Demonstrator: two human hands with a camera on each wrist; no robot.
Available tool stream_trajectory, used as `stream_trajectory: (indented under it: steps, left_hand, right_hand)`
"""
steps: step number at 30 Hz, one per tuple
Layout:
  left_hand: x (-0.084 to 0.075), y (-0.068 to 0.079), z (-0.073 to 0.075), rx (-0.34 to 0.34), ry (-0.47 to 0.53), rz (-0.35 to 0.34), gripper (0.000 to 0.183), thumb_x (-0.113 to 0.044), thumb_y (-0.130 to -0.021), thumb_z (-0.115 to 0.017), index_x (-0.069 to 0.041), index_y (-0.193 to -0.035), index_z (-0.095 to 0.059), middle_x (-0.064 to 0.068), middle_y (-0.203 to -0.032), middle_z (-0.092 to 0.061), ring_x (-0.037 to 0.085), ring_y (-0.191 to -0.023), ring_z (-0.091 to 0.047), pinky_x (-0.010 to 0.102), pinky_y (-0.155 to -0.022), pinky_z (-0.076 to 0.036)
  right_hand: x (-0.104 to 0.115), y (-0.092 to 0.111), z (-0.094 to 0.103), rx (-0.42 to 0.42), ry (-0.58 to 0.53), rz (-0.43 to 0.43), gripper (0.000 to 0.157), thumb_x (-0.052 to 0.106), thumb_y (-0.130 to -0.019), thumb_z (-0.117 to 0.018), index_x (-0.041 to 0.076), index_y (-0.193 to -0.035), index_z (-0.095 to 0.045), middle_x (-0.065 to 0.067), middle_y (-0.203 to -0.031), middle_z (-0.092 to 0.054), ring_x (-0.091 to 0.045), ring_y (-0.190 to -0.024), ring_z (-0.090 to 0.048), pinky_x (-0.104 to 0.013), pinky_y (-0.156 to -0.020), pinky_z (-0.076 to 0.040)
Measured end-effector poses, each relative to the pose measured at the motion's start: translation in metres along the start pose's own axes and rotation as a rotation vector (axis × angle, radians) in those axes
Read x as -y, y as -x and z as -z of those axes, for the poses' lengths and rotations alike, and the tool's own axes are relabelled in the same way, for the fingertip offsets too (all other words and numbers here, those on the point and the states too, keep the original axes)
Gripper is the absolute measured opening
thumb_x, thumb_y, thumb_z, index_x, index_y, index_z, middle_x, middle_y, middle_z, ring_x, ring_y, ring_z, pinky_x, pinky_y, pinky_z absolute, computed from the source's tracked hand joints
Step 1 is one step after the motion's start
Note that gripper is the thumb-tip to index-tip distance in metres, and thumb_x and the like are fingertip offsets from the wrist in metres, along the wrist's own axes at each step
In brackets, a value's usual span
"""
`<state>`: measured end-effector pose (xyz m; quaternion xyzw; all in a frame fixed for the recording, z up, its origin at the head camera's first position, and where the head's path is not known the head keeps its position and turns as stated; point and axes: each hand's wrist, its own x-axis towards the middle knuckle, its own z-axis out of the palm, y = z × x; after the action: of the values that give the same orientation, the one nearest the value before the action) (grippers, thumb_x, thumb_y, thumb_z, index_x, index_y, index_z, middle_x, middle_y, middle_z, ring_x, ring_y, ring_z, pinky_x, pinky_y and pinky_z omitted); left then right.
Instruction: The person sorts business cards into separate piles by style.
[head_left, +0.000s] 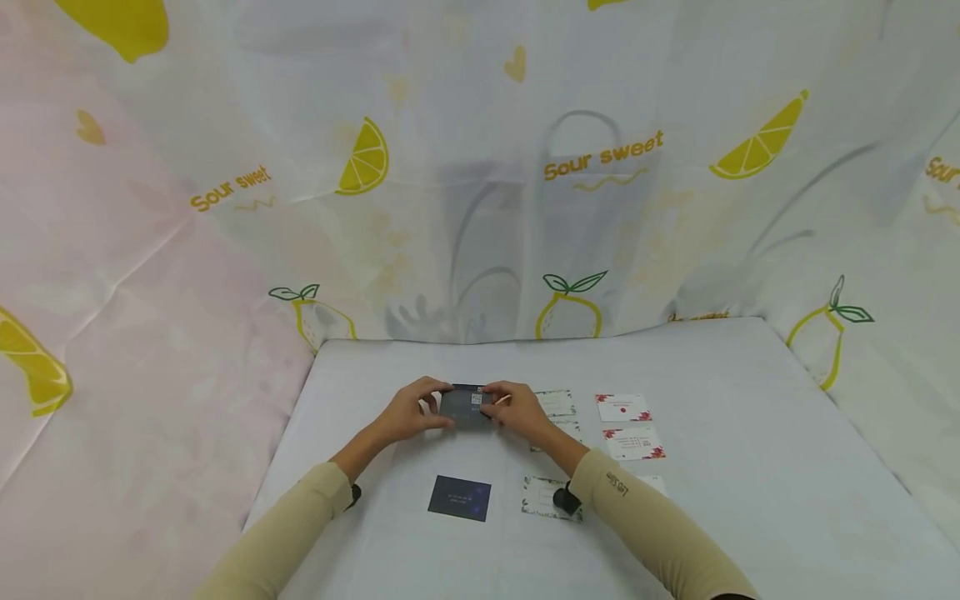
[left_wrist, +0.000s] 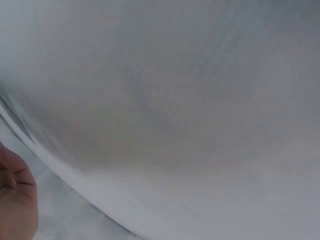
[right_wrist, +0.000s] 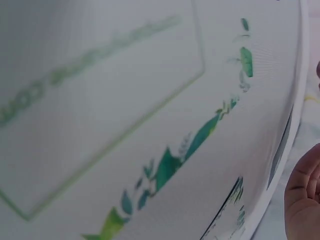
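Observation:
Between both hands is a dark card (head_left: 459, 405) with a QR code near its right end, toward the back of the white table. My left hand (head_left: 408, 411) pinches its left edge with thumb and fingers. From the other side my right hand (head_left: 521, 408) grips the right end, its fingers covering part of that edge. Nearer the front, a dark blue card (head_left: 459, 498) lies flat. In the left wrist view only part of the left hand (left_wrist: 17, 200) shows at the left edge. The right wrist view catches the right hand (right_wrist: 302, 200) at its edge.
Right of the hands lie white cards with green leaf borders, one (head_left: 557, 403) partly behind the right hand, another (head_left: 536, 493) by the right wrist. Further right are red-flowered cards (head_left: 624, 407), (head_left: 633, 443). A lemon-print cloth (head_left: 420, 250) hangs behind the table (head_left: 750, 467).

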<state>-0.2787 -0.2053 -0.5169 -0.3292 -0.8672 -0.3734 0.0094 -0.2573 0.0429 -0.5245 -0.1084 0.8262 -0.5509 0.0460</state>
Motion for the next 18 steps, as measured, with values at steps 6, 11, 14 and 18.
stream_trajectory:
  steps: [6, 11, 14, 18]
  left_hand:
    - [0.006, -0.006, 0.0, 0.026, 0.014, 0.049, 0.057, -0.02, -0.075, -0.086, -0.008, -0.126, -0.063, 0.011, -0.12, -0.064, 0.017, -0.083, -0.063, 0.021, -0.063, -0.047]
    - [0.008, -0.01, -0.001, 0.044, 0.006, 0.065, 0.058, -0.021, -0.076, -0.085, -0.008, -0.128, -0.063, 0.011, -0.121, -0.064, 0.017, -0.084, -0.063, 0.021, -0.064, -0.046]
    - [0.008, -0.014, 0.0, 0.039, 0.002, 0.048, 0.058, -0.019, -0.075, -0.086, -0.005, -0.126, -0.063, 0.013, -0.119, -0.064, 0.02, -0.083, -0.063, 0.023, -0.064, -0.047]
    - [0.01, -0.022, 0.003, 0.032, -0.032, 0.035, 0.056, -0.018, -0.075, -0.086, -0.003, -0.124, -0.064, 0.015, -0.118, -0.064, 0.021, -0.083, -0.063, 0.032, -0.07, -0.05]
  right_hand:
    - [0.0, -0.001, -0.003, 0.01, 0.193, 0.083, 0.055, 0.018, -0.077, -0.086, 0.005, -0.125, -0.063, -0.01, -0.112, -0.06, -0.015, -0.088, -0.062, -0.025, -0.073, -0.052]
    - [0.001, -0.003, -0.005, 0.011, 0.374, 0.186, 0.06, 0.025, -0.077, -0.085, 0.004, -0.128, -0.061, -0.011, -0.116, -0.061, -0.016, -0.087, -0.058, -0.031, -0.077, -0.05]
    - [0.001, -0.006, -0.003, 0.015, 0.402, 0.19, 0.064, 0.025, -0.076, -0.086, 0.002, -0.129, -0.059, -0.012, -0.118, -0.062, -0.015, -0.085, -0.057, -0.029, -0.074, -0.049]
    - [-0.001, -0.017, -0.002, 0.008, 0.416, 0.141, 0.064, 0.027, -0.075, -0.087, 0.003, -0.128, -0.06, -0.011, -0.115, -0.064, -0.014, -0.082, -0.055, -0.028, -0.073, -0.047]
